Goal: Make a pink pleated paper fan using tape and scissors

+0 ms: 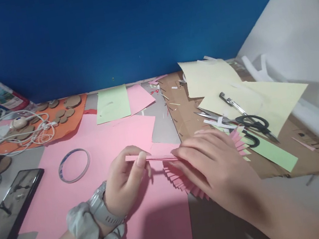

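A narrow folded strip of pink paper [158,157] stretches between both hands above the table. My left hand [128,179] pinches its left end, thumb on top and fingers curled beneath. My right hand [211,163] is closed on the right end, with thumb and fingertips pressed together; that end is covered by the fingers. Under my right hand lies a pleated pink paper fan [177,177], partly hidden by the hand. Large pink sheets [108,139] lie below my left hand. A roll of clear tape [74,165] rests on them to the left.
Scissors [252,121], a pen [232,104] and a light green strip [276,153] lie on cardboard at right, near pale yellow sheets [280,96]. A phone [14,215], white cables [40,130], an orange sheet with cardboard discs [72,101] and a tilted bottle [1,94] are left.
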The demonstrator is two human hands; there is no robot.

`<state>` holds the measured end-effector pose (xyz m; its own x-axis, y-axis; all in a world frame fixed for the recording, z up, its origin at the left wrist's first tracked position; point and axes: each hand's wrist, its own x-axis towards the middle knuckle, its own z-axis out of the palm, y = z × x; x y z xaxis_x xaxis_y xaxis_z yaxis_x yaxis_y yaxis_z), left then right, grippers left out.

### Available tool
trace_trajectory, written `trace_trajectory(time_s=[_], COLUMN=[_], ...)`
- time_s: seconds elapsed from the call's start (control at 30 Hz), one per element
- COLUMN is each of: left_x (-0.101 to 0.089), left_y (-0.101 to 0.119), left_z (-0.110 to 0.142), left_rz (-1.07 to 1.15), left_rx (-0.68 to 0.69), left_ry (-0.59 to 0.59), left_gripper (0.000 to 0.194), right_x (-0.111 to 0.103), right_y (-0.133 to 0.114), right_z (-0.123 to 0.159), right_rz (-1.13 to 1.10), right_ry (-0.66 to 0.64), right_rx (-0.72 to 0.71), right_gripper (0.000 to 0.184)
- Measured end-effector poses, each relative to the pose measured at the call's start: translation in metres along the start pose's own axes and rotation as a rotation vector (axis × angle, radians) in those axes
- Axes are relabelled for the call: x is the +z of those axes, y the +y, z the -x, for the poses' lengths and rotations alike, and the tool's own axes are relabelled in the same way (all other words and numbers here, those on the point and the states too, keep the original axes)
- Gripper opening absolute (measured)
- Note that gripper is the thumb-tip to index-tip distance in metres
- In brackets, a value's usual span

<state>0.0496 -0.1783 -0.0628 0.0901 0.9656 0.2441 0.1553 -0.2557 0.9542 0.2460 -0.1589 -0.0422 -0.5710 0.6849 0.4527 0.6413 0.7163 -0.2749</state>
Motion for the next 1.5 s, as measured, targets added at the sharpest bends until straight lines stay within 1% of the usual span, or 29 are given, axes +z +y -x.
trace_trajectory(time_s=[0.17,0.33,0.43,0.57,0.63,0.67,0.73,0.8,0.87,0.93,1.03,1.17,1.27,1.43,1.5], left_x=[0.001,0.001,0.001,0.003,0.003,0.002,0.000,-0.002,-0.003,-0.003,-0.001,0.004,0.005,0.006,0.006], left_y=[0.002,0.001,0.000,-0.002,-0.003,-0.003,-0.003,-0.002,0.000,0.002,0.005,0.008,0.009,0.011,0.011], left_z=[0.000,-0.001,0.000,0.001,0.001,0.001,0.000,-0.002,-0.004,-0.005,-0.006,-0.004,-0.004,-0.005,-0.005], left_rz=[0.046,0.069,0.071,0.144,0.199,0.203,0.133,0.003,-0.086,-0.092,-0.060,-0.020,0.010,0.071,0.075], left_rx=[-0.032,-0.063,-0.058,-0.049,-0.041,-0.034,-0.016,-0.001,0.006,0.011,-0.026,-0.077,-0.092,-0.072,-0.082], left_ry=[0.004,0.015,0.033,0.042,0.025,0.012,0.005,0.027,0.032,-0.005,-0.067,-0.121,-0.142,-0.169,-0.182], left_gripper=[0.014,0.015,0.018,0.027,0.032,0.032,0.024,0.014,0.012,0.013,0.017,0.012,0.012,0.011,0.014], right_x=[0.001,0.001,0.001,0.001,0.001,0.002,0.002,0.002,0.003,0.003,0.004,0.005,0.003,-0.004,-0.004], right_y=[0.002,0.003,0.002,0.002,0.003,0.003,0.004,0.004,0.004,0.003,0.001,-0.002,-0.003,-0.003,-0.002], right_z=[0.000,-0.002,-0.002,-0.001,-0.001,-0.001,0.000,0.000,0.000,0.000,-0.002,-0.004,-0.005,-0.008,-0.009], right_rz=[-0.014,-0.056,-0.060,-0.066,-0.077,-0.085,-0.099,-0.108,-0.118,-0.136,-0.190,-0.290,-0.351,-0.478,-0.512], right_ry=[0.043,0.015,0.015,0.006,0.002,-0.007,-0.038,-0.073,-0.093,-0.111,-0.124,-0.183,-0.225,-0.314,-0.325], right_rx=[-0.004,-0.017,-0.014,-0.007,-0.012,-0.010,0.001,0.016,0.021,0.020,0.029,0.059,0.078,0.160,0.180], right_gripper=[0.010,0.010,0.010,0.008,0.008,0.009,0.008,0.007,0.010,0.013,0.014,0.017,0.018,0.020,0.019])
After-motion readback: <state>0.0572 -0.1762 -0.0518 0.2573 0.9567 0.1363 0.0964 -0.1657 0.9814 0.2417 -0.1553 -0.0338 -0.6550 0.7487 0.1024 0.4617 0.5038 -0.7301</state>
